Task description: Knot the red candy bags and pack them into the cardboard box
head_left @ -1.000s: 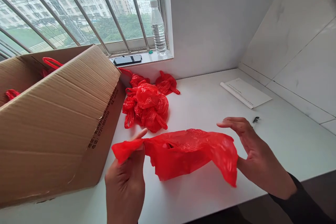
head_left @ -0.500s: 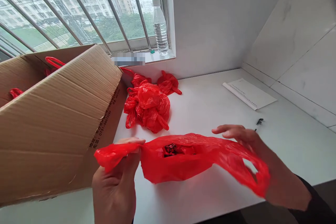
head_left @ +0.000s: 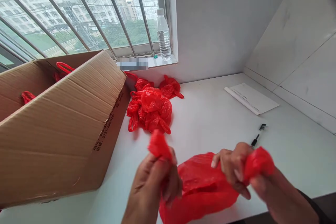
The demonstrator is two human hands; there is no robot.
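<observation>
A red plastic bag [head_left: 199,192] lies near the table's front edge, its mouth drawn nearly together. My left hand [head_left: 157,178] is closed round one handle, whose end sticks up above the fingers. At the bag's other side my right hand [head_left: 236,168] grips the second handle, with a bunched end showing beside the thumb. What lies inside the bag is hidden. Beyond my hands, a pile of knotted red bags [head_left: 152,106] rests against the cardboard box.
An open cardboard box [head_left: 57,129] with red bags inside takes up the left. A water bottle [head_left: 164,38] stands on the windowsill. At the right lie a white paper pad [head_left: 250,98] and a black pen [head_left: 255,141].
Both hands have moved, the left to the right, and the right has closed on its handle. The bag's mouth has narrowed and its printed contents no longer show. The view has shifted slightly.
</observation>
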